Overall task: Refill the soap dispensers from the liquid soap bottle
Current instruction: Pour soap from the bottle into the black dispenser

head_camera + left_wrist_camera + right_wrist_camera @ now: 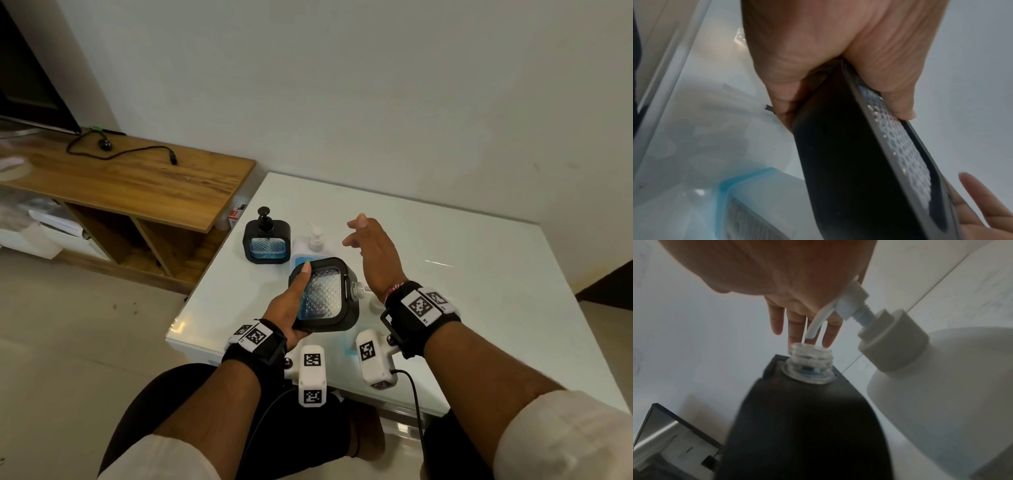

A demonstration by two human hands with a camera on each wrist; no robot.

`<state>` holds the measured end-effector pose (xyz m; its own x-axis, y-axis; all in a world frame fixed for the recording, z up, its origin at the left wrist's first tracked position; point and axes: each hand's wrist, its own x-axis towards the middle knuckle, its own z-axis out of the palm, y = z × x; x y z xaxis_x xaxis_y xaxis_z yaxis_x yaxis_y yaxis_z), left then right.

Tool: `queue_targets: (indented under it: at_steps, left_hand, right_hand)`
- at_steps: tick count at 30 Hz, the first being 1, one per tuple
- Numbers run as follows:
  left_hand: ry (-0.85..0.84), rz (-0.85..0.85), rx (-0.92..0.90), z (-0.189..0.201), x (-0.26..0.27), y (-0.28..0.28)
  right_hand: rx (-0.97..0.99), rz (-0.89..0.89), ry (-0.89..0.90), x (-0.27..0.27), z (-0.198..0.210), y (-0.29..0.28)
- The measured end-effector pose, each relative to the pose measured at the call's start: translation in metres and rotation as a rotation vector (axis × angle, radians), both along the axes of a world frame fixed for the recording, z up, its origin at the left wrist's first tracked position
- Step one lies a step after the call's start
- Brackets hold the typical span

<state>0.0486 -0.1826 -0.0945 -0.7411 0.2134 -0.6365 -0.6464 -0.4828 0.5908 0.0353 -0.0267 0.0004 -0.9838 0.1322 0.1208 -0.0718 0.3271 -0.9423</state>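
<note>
left hand [287,308] grips open-necked dispenser [325,296], tipped, just in front of soap bottle [313,245] | right hand [371,255] spread, empty, right of bottle | 2nd dispenser [267,243] left of bottle, on table [479,274]

No readable text, brand or number in any view. Only signs: black-and-white square fiducial markers, no letters legible, on the left wristband [256,336], right wristband [422,304], left wrist camera housing [311,375] (2 markers) and right wrist camera housing [371,356]. A tiny dark mark sits at the corner of the right wristband marker, too small to read. Red-and-white box [237,211] at the table's far-left edge has print, illegible. Liquid soap bottle label [748,209] is blurred in the left wrist view.
</note>
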Motion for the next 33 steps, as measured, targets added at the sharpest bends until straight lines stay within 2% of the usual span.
queue_targets:
  at_steps: [2, 11, 18, 24, 29, 33]
  left_hand:
    - [-0.003, -0.005, -0.011, -0.0017, -0.0001, -0.0003]
    - [0.002, -0.011, 0.015, 0.0025, 0.0018, 0.0016]
    - [-0.010, -0.012, -0.015, 0.0047, 0.0033, 0.0013]
    - [-0.011, -0.007, -0.027, 0.0044, 0.0014, 0.0033]
    - [-0.006, -0.018, -0.047, 0.0037, 0.0023, 0.0018]
    - [-0.010, -0.018, -0.049, 0.0035, -0.0005, 0.0013]
  right_hand:
    - [-0.027, -0.009, -0.004, -0.0003, 0.0010, 0.0003]
    - [0.106, 0.015, 0.018, -0.0011, -0.0042, -0.0007]
    - [-0.031, -0.015, -0.012, -0.0034, -0.0001, 0.0028]
    - [0.104, 0.032, 0.004, -0.0006, -0.0049, -0.0024]
    - [-0.036, -0.011, -0.014, -0.0044, -0.0020, 0.0014]
    - [-0.053, -0.013, -0.041, -0.0053, -0.0003, 0.0007]
